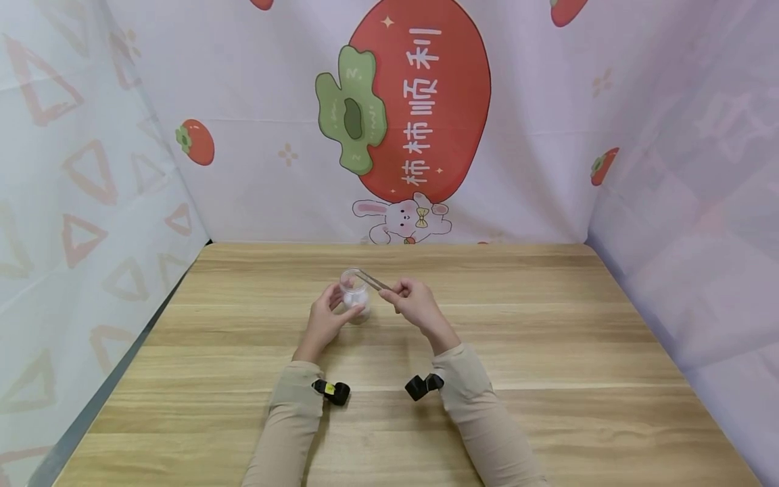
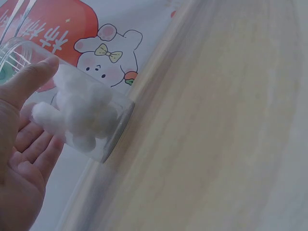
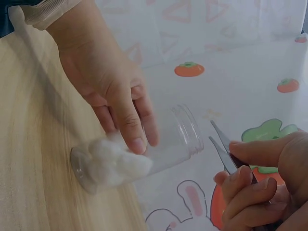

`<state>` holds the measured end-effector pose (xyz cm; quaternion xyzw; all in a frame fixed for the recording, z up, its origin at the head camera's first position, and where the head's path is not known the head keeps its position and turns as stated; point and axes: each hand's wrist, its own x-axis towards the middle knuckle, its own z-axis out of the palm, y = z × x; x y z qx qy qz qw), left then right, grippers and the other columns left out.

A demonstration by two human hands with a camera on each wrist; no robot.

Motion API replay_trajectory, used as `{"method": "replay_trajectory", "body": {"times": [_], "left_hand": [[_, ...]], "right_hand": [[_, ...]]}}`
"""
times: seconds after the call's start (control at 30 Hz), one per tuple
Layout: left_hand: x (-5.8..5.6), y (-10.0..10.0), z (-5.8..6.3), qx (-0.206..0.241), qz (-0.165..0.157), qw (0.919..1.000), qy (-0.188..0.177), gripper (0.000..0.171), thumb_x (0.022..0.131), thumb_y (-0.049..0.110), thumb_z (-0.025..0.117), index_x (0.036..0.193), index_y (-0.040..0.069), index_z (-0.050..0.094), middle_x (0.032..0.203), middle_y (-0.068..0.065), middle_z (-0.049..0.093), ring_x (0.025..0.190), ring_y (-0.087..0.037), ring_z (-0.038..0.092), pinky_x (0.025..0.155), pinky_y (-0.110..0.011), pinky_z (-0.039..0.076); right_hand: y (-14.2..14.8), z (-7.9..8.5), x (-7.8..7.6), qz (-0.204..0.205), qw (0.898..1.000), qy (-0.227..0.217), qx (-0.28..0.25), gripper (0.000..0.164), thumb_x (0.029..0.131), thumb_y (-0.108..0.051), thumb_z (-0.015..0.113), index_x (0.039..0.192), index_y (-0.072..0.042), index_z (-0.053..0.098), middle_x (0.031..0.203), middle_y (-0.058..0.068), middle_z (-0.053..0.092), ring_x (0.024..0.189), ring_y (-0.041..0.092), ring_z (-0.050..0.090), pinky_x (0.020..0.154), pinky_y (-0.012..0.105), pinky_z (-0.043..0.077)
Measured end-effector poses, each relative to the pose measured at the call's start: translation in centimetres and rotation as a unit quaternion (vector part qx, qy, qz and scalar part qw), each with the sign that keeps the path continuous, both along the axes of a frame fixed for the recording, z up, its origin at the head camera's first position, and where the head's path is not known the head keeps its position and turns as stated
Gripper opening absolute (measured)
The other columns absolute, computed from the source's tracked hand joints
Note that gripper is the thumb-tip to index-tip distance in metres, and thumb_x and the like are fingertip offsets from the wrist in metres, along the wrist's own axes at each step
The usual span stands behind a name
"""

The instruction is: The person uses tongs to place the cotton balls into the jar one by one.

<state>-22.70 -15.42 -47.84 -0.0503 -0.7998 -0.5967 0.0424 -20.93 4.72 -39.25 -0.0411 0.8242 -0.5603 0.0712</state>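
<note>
A clear jar point(image 1: 353, 281) without a lid stands upright on the table, its lower part filled with white cotton balls point(image 2: 86, 113). My left hand point(image 1: 326, 316) grips the jar from the left, thumb on the near side and fingers behind it. In my right hand point(image 1: 416, 304) a pair of metal tweezers point(image 1: 373, 280) is pinched between thumb and fingers. The tweezers' tips point(image 3: 215, 131) are slightly apart with nothing between them, close to the jar's mouth. Several cotton balls show through the jar wall in the right wrist view.
The wood-grain table point(image 1: 548, 352) stretches out around both hands. A white cloth backdrop point(image 1: 255, 182) with persimmon and rabbit prints hangs behind its far edge, and more cloth hangs along both sides. Black wrist cameras point(image 1: 333, 391) are strapped to both sleeves.
</note>
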Motion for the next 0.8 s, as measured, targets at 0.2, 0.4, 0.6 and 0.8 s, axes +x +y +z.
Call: {"method": "replay_trajectory", "body": {"times": [0.2, 0.4, 0.6, 0.8], "left_hand": [[-0.1, 0.1, 0.0, 0.004, 0.003, 1.0000, -0.004, 0.070, 0.079, 0.014, 0.079, 0.138, -0.002, 0.044, 0.141, -0.023, 0.050, 0.133, -0.038, 0.050, 0.118, -0.041, 0.041], [0.0, 0.1, 0.2, -0.002, 0.005, 0.9999, -0.012, 0.070, 0.079, 0.014, 0.079, 0.138, -0.001, 0.044, 0.141, -0.022, 0.050, 0.133, -0.038, 0.050, 0.118, -0.041, 0.041], [0.1, 0.1, 0.4, 0.001, 0.002, 0.9998, -0.018, 0.072, 0.079, 0.014, 0.079, 0.139, -0.001, 0.043, 0.143, -0.023, 0.048, 0.134, -0.039, 0.048, 0.119, -0.041, 0.040], [0.1, 0.2, 0.4, 0.006, 0.001, 0.9998, -0.017, 0.070, 0.079, 0.015, 0.079, 0.138, 0.000, 0.044, 0.143, -0.021, 0.049, 0.134, -0.037, 0.048, 0.119, -0.040, 0.040]], "right_hand": [[1.1, -0.4, 0.5, -0.034, 0.999, -0.003, -0.035, 0.019, 0.092, -0.019, 0.065, 0.082, -0.004, 0.057, 0.058, -0.003, 0.050, 0.047, 0.008, 0.037, 0.041, 0.015, 0.027], [2.1, -0.8, 0.8, -0.054, 0.997, -0.017, -0.054, 0.016, 0.093, -0.015, 0.063, 0.085, -0.003, 0.058, 0.063, 0.001, 0.055, 0.051, 0.008, 0.042, 0.044, 0.014, 0.034], [3.2, -1.6, 0.7, -0.082, 0.994, -0.018, -0.076, 0.016, 0.093, -0.013, 0.063, 0.088, 0.001, 0.057, 0.060, -0.003, 0.056, 0.049, 0.007, 0.048, 0.044, 0.014, 0.041], [4.3, -2.1, 0.5, -0.115, 0.990, -0.017, -0.084, 0.016, 0.092, -0.012, 0.064, 0.089, 0.001, 0.056, 0.059, -0.004, 0.057, 0.048, 0.005, 0.050, 0.044, 0.014, 0.043]]}}
